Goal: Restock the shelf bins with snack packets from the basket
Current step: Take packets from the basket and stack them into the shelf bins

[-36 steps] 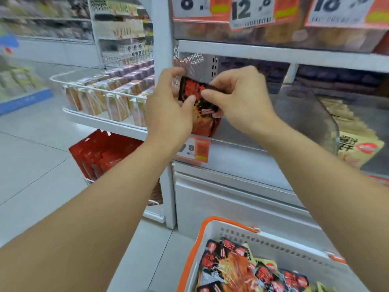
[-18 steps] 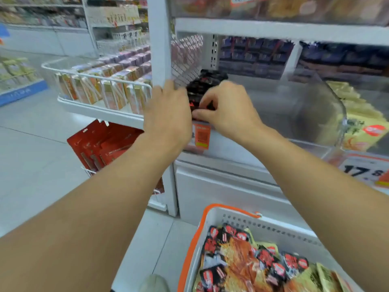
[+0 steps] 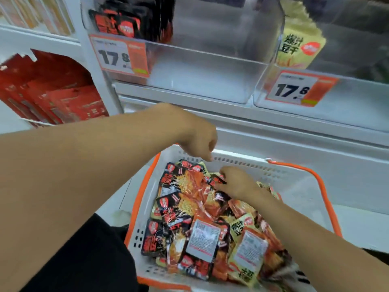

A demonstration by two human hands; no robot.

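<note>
A white basket (image 3: 294, 178) with an orange rim and slotted walls is sitting low in front of the shelving, holding a loose heap of snack packets (image 3: 189, 218). Most are showing black-and-red fronts, a few are pale yellow, and two are lying face down with white printed labels up. Above, a clear shelf bin (image 3: 206, 81) is carrying a row of black-and-red packets (image 3: 126, 22) standing upright at its left end, the rest of it showing bare plastic. The neighbouring clear bin (image 3: 347, 98) to the right is holding yellow packets (image 3: 299, 43) leaning upright against the divider.
</note>
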